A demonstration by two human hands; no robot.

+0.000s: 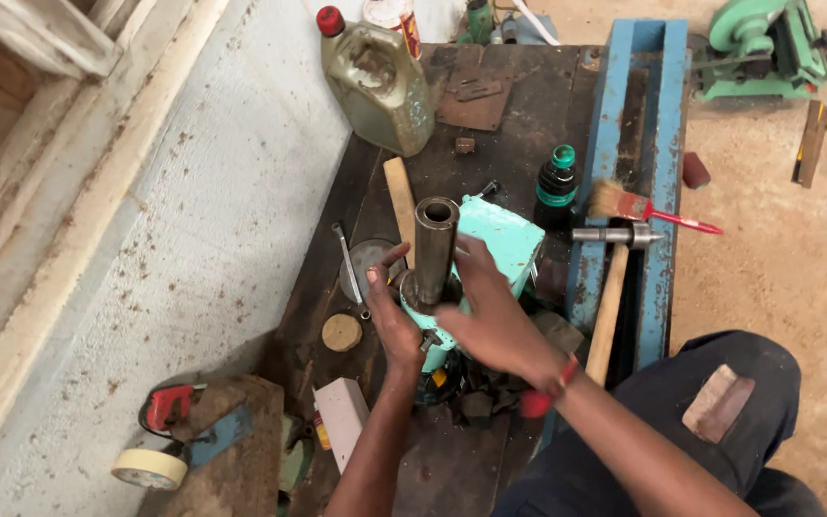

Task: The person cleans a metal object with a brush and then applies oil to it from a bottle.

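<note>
The floor [796, 278] off to the right of the hands is sandy and brown, and a pale, speckled wall [193, 239] runs along their left. Under the hands is a dark, dirty wooden bench [452, 469]. A blue metal frame [667, 144] lies just right of the hands, with a hammer [613, 278] and a red-handled brush [638, 206] across it. Beyond the hands stands a big grubby oil jug [380, 81] with a red cap, and a small dark bottle [557, 182] with a green cap. Below the left hand sit a small white box [342, 412] and a roll of tape [150, 467]. The left hand [394, 321] and right hand [490, 311] both grip a teal metal block [504, 239]. A grey steel tube [435, 244] stands upright from it, between the two hands.
</note>
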